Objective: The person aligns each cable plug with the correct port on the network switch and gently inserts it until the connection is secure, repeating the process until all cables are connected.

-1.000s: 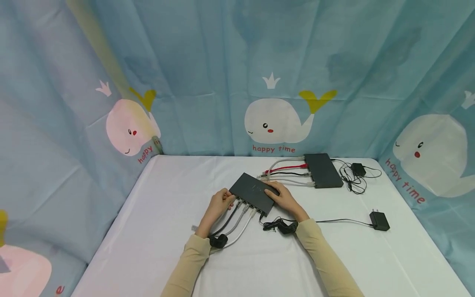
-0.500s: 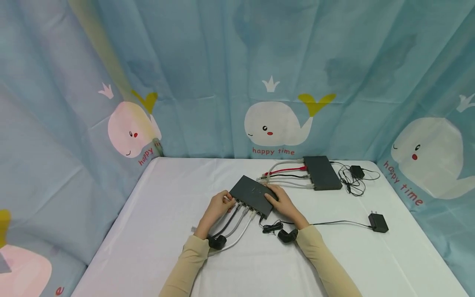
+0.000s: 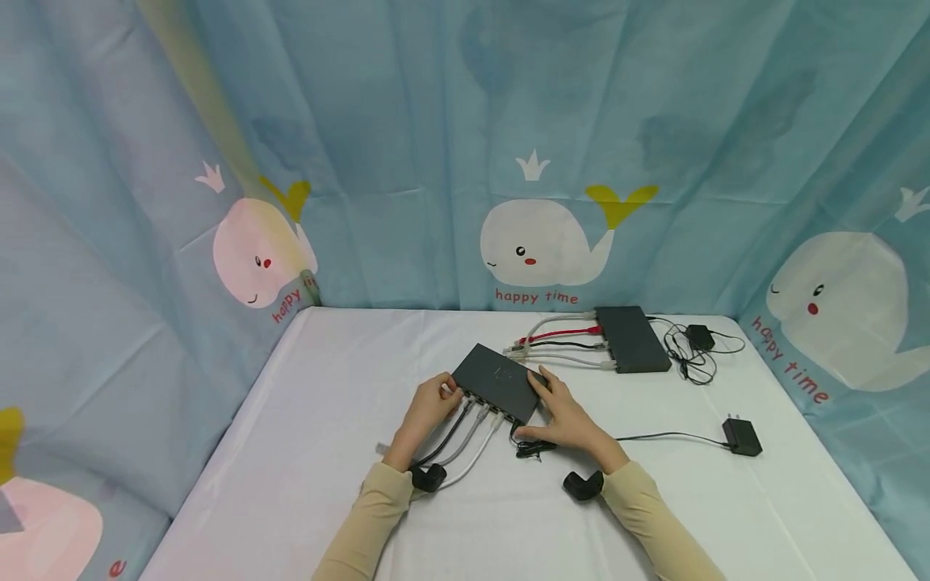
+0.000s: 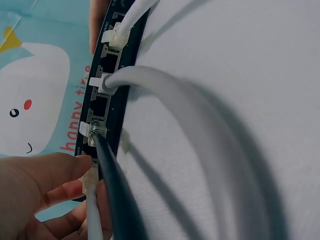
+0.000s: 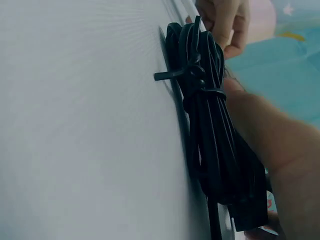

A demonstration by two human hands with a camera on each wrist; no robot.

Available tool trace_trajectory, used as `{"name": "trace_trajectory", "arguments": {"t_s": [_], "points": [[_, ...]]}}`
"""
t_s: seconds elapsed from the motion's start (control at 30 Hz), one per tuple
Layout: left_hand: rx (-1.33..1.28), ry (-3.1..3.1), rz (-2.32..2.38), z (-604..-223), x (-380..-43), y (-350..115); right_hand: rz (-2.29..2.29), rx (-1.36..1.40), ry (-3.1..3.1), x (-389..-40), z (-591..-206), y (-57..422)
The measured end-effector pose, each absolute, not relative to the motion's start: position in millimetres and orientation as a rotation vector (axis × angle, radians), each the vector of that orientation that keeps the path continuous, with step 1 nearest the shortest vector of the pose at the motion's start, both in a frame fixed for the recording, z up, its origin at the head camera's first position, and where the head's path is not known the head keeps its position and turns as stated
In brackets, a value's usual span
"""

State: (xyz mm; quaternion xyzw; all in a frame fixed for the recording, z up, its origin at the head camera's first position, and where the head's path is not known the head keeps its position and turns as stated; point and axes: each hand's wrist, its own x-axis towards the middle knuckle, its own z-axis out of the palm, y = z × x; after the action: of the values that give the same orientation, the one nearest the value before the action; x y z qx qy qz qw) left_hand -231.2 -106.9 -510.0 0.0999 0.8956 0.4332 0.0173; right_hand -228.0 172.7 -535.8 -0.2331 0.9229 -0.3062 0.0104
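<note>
A black network switch (image 3: 490,375) lies at a slant on the table, its port side facing forward and left. At its left end my left hand (image 3: 430,407) pinches the clear plug (image 4: 90,180) of a white network cable at the end port. Beside it, a black cable (image 4: 112,180), a grey cable (image 4: 170,95) and another white cable (image 4: 134,17) are plugged into the same row. My right hand (image 3: 568,415) spreads at the switch's right end, fingers touching the far corner. Its thumb (image 5: 250,110) reaches past the tied black power cord (image 5: 200,110).
At the back right stands a second black switch (image 3: 632,339) with several cables in its left side. A black adapter (image 3: 700,337) with coiled cord sits beyond it. Another power adapter (image 3: 742,436) lies at the right of the white-covered table (image 3: 327,387). A whale-print curtain (image 3: 407,161) hangs behind.
My right thumb has lifted off the top of the switch and moved toward the front, the hand and wrist shifting right and closer. The left hand stays at the plug.
</note>
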Motion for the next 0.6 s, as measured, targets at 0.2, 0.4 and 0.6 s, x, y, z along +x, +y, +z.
{"name": "trace_trajectory", "arguments": {"t_s": [0.2, 0.4, 0.6], "points": [[0.316, 2.838, 1.32, -506.7, -228.7, -104.6, -0.977, -0.705, 2.879, -229.3, -531.6, 177.7], [0.312, 2.866, 1.266, -505.1, -227.3, -100.2, -0.997, -0.713, 2.862, -234.4, -529.6, 185.0], [0.316, 2.889, 1.222, -505.2, -223.4, -94.9, -0.993, -0.818, 2.826, -241.1, -531.9, 191.6]]}}
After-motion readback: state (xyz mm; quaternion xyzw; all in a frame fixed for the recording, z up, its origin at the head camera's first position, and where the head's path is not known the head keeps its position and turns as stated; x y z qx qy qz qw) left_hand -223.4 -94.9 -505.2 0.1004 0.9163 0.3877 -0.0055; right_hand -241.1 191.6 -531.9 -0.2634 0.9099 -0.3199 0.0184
